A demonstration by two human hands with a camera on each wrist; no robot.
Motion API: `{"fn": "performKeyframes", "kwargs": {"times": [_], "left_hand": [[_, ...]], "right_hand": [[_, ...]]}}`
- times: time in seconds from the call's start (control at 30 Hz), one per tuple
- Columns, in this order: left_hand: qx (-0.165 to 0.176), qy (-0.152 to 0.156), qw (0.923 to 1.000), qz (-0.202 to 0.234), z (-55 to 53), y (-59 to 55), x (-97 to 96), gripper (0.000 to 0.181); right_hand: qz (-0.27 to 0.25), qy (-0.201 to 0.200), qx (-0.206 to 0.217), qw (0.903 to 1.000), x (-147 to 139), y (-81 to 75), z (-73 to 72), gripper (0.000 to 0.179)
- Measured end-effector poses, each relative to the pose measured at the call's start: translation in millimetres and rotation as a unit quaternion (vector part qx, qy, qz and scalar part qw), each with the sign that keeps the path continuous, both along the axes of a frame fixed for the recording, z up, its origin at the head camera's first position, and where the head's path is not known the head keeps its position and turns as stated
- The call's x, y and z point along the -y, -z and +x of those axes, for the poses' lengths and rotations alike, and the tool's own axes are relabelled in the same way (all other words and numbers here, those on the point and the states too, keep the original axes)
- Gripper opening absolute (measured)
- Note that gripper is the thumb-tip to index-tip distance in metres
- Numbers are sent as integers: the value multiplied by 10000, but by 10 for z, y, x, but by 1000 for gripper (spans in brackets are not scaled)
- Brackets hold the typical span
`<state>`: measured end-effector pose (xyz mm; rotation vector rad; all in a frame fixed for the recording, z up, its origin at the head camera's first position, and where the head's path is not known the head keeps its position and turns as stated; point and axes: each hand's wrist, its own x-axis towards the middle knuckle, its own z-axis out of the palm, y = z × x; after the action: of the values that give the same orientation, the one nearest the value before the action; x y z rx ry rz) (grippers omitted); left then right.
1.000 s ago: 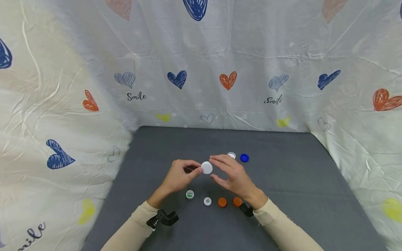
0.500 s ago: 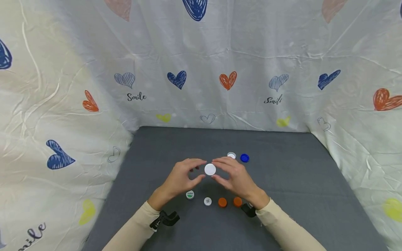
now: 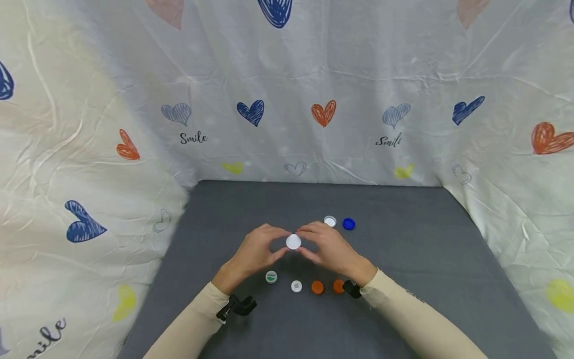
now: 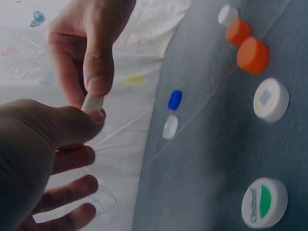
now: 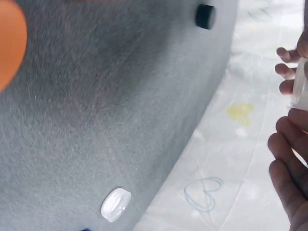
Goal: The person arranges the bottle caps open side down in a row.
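A white round cap (image 3: 293, 242) is held up above the table between both hands, its flat face toward the head camera. My left hand (image 3: 256, 252) pinches it from the left with thumb and fingertips. From the right, my right hand (image 3: 334, 249) pinches the opposite edge. In the left wrist view the cap (image 4: 92, 103) shows edge-on between the two thumbs, and the left hand's other fingers (image 4: 72, 190) are spread apart. Only part of the translucent cap (image 5: 301, 86) shows in the right wrist view.
On the grey table (image 3: 403, 239) stand a green-and-white cap (image 3: 271, 277), a white cap (image 3: 296, 286) and two orange caps (image 3: 317, 287). Farther back lie an upturned white cap (image 3: 330, 221) and a blue cap (image 3: 349, 224). The right wrist view shows a black cap (image 5: 205, 17).
The left hand loosened its pinch on the cap half a second ago and now pinches it again. The right hand closed in and took hold of the right edge.
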<state>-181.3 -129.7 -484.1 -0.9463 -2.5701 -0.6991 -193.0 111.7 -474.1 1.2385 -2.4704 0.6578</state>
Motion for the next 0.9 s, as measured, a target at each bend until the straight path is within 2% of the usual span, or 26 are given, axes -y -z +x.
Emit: {"fn": "performKeyframes", "kwargs": {"times": [0.17,0.43,0.6,0.9], "left_hand": [[25,-168,9969,-766,-82,89,9,35],[245,-364,9867,-1568,-183,287,-12,28],[407,-421,9815,-1821,-207,401,-17,25],[236,-419,9781,-2025,-241,579,-15,20]], "right_hand": [[501,-70,62,9987,80,104,-129,27],[1048,3,256,9942,231,367,-252,19],[1473,88,301,9886,326,458,-277,17],[1741,163,447,9836,417,537,-280,17]]}}
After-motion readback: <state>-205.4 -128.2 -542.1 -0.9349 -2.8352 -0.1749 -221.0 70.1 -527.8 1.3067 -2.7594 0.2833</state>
